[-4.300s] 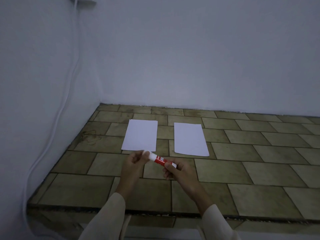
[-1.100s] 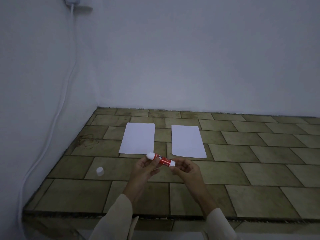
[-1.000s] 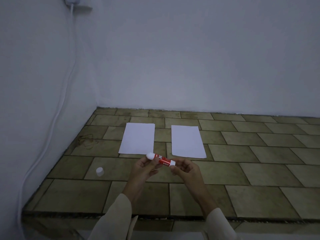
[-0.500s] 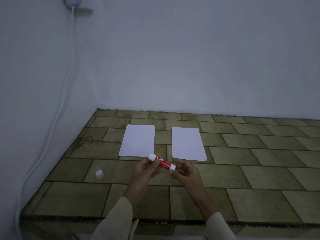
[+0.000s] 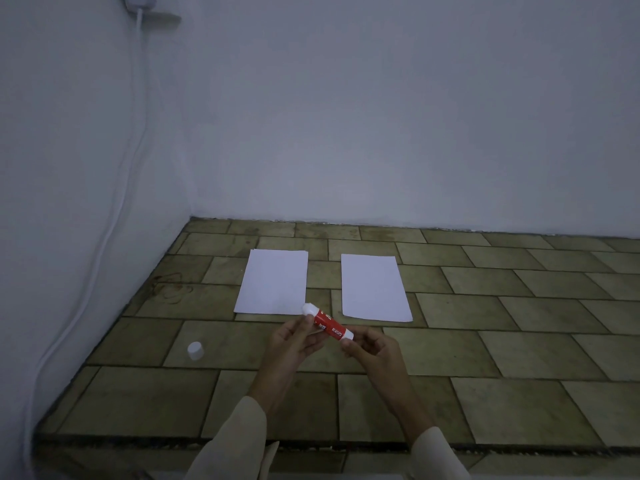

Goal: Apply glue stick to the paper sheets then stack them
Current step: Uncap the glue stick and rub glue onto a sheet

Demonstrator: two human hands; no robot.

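Note:
Two white paper sheets lie flat side by side on the tiled surface, the left sheet and the right sheet, a gap between them. I hold a red and white glue stick just in front of that gap, above the tiles. My left hand grips its upper body near the white tip, which points up and left. My right hand pinches the white base end. The stick's white cap stands alone on the tiles to the left of my hands.
The tiled ledge meets a pale wall at the back and another at the left. A white cable runs down the left wall from a plug at the top. The ledge's front edge is close to my sleeves.
The cap, on the stick 4.3 s ago, now stands on the tiles at the left. Over the last second both hands have stayed on the stick, which has tilted slightly, its tip higher.

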